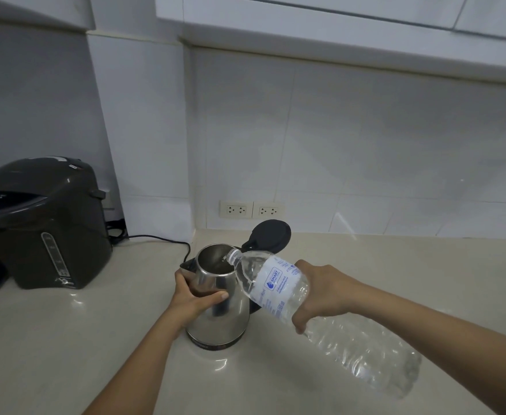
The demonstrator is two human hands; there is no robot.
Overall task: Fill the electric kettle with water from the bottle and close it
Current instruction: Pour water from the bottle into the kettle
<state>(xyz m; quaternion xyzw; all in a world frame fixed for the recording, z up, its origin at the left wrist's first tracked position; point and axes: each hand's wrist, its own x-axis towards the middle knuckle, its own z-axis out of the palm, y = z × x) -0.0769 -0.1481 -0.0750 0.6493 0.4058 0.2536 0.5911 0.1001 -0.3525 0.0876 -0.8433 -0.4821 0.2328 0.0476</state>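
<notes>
A steel electric kettle (222,322) stands on the counter with its black lid (268,236) hinged up and back. My left hand (193,295) wraps around the kettle's upper body. My right hand (325,292) grips a clear plastic water bottle (281,287) by its middle. The bottle is uncapped and tipped down to the left, its neck resting over the kettle's open rim. Water fills the lowered neck end of the bottle.
A dark hot-water dispenser (40,223) stands at the left, its black cord (162,241) running along the counter to behind the kettle. Two double wall sockets (251,209) sit just behind the lid. The pale counter (395,265) extends to the right.
</notes>
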